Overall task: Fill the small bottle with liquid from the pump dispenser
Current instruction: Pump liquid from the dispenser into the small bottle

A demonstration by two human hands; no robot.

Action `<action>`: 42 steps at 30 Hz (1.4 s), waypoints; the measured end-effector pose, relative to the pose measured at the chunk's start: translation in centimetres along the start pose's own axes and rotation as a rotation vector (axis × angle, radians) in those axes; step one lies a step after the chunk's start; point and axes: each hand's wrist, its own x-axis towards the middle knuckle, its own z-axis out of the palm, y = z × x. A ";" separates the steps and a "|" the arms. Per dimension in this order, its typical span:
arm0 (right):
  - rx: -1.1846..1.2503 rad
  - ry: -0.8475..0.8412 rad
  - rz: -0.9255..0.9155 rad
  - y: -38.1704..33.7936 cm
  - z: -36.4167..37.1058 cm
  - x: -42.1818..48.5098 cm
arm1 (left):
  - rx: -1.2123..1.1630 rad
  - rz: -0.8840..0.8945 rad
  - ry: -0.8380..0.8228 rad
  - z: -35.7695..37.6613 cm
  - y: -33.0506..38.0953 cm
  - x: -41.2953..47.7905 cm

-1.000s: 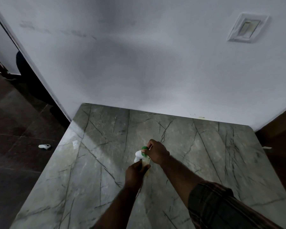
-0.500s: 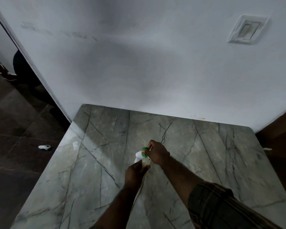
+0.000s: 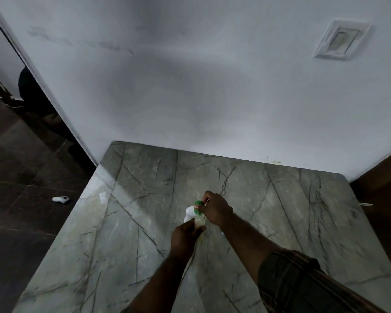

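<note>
On the grey marble table (image 3: 280,222) stands a pale clear bottle (image 3: 200,222) with a white pump head (image 3: 189,212) and a green collar (image 3: 198,203). My left hand (image 3: 184,237) is wrapped around the bottle's body from the near side. My right hand (image 3: 216,210) pinches the green collar at the top with thumb and fingers. Most of the bottle is hidden by the two hands. I cannot make out a separate small bottle.
A white wall rises just behind the table, with a switch plate (image 3: 341,40) high on the right. Left of the table is dark tiled floor with a small white object (image 3: 60,199) lying on it. A small clear scrap (image 3: 103,196) lies near the table's left edge.
Both hands hold almost the same pose on the bottle. Only the view shifts slightly.
</note>
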 end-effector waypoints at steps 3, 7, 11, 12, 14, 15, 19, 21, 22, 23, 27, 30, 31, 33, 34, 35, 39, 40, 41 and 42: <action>0.002 0.005 0.008 0.2 0.2 -0.2 | -0.011 -0.008 0.005 0.1 0.0 -0.1; 0.001 0.006 0.007 0.2 0.5 -0.2 | -0.028 -0.009 -0.013 0.2 -0.2 -0.1; -0.014 -0.012 0.003 -0.1 0.0 0.0 | -0.027 0.011 -0.017 0.1 -0.4 0.1; -0.007 -0.012 0.011 -0.1 -0.1 -0.1 | -0.032 0.011 -0.012 0.1 -0.5 0.2; -0.001 -0.007 0.015 -0.1 -0.1 0.0 | -0.031 0.010 -0.001 0.2 -0.9 0.4; 0.002 -0.005 0.015 0.0 0.1 0.0 | -0.027 0.012 -0.003 0.2 -1.0 0.4; -0.003 0.001 0.017 0.2 0.4 -0.3 | -0.019 0.012 -0.013 0.4 -0.9 0.2; -0.009 0.000 0.015 0.2 0.4 -0.2 | -0.004 0.019 -0.009 0.5 -1.0 0.2; -0.016 -0.003 0.014 0.1 0.3 -0.2 | -0.002 0.021 -0.014 0.4 -1.0 0.2; -0.020 -0.006 0.011 0.1 0.3 -0.2 | -0.009 0.020 -0.019 0.5 -1.0 0.2; -0.005 -0.011 0.007 -0.2 -0.3 0.0 | -0.038 0.020 -0.003 0.3 -0.8 0.5; -0.005 -0.010 -0.011 -0.1 -0.3 0.0 | -0.011 0.023 -0.001 0.3 -1.0 0.7; -0.011 -0.012 -0.014 0.0 -0.2 0.0 | -0.003 0.020 -0.006 0.4 -1.0 0.6; -0.015 -0.008 -0.006 0.1 0.0 -0.2 | 0.000 0.031 -0.015 0.5 -1.0 0.4; -0.015 -0.006 -0.004 0.1 0.0 -0.2 | 0.005 0.040 -0.018 0.5 -1.0 0.3; -0.015 -0.008 -0.006 0.1 0.1 -0.1 | 0.016 0.042 -0.022 0.4 -0.9 0.2; -0.014 -0.016 -0.012 0.1 -0.3 -0.1 | 0.035 0.063 -0.018 0.1 -0.8 0.5; -0.009 -0.010 -0.009 0.1 -0.4 -0.1 | 0.026 0.070 -0.018 0.0 -0.8 0.5; -0.004 -0.005 -0.009 0.0 -0.5 0.0 | 0.030 0.071 -0.020 0.0 -0.7 0.6; -0.001 -0.004 -0.010 0.0 -0.4 0.0 | 0.037 0.075 -0.021 0.0 -0.7 0.6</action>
